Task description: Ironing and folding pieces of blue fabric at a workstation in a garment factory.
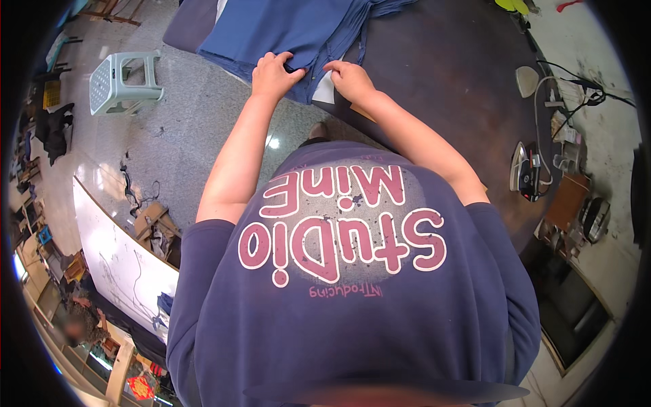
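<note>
Layered blue fabric pieces [285, 30] lie over the near left corner of a dark-covered table [432, 76], their loose edges hanging at the front. My left hand [272, 76] rests on the fabric's near edge, thumb and forefinger spread around a small dark fold. Whether its other fingers grip cloth is hidden. Just to the right, my right hand [351, 81] has curled fingers, with the forefinger tip at the frayed side edge of the stack. Its hold on the cloth is unclear. Between the hands, a white sheet [324, 89] shows from under the fabric.
A clothes iron [524, 173] with a cord stands on the table's right side. A pale green plastic stool [124, 81] is on the floor to the left. Behind on the left are a white-topped table [122, 254], cardboard [151, 224] and another person [84, 320].
</note>
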Motion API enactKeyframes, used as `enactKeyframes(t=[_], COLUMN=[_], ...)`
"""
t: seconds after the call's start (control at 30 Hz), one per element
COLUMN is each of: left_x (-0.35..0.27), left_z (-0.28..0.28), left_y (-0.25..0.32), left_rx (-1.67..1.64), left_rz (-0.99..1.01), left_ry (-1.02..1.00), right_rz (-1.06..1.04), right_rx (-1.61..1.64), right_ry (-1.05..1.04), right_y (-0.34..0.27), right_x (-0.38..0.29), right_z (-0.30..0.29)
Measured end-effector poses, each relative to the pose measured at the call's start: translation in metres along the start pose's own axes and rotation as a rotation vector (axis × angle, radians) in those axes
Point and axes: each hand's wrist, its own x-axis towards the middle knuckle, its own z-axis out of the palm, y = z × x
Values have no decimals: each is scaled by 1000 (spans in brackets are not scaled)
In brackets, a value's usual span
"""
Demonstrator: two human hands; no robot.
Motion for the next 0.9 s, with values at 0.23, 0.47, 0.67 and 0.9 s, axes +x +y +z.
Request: enactKeyframes(t=[0.23, 0.47, 0.67, 0.9], left_x=[0, 4, 2, 15], left_z=[-7, 2, 21, 25], left_y=[-6, 4, -4, -12], left_rx=[-47, -8, 45, -60], left_rz=[53, 519, 364, 174], left_ry=[-42, 26, 61, 9], right_rz=[-107, -126, -85, 98], right_rx=[-44, -95, -71, 261], right_ry=[-5, 52, 80, -134], right_y=[-12, -11, -1, -6], right_x=[-3, 2, -3, 10], right_z=[-11, -21, -24, -15])
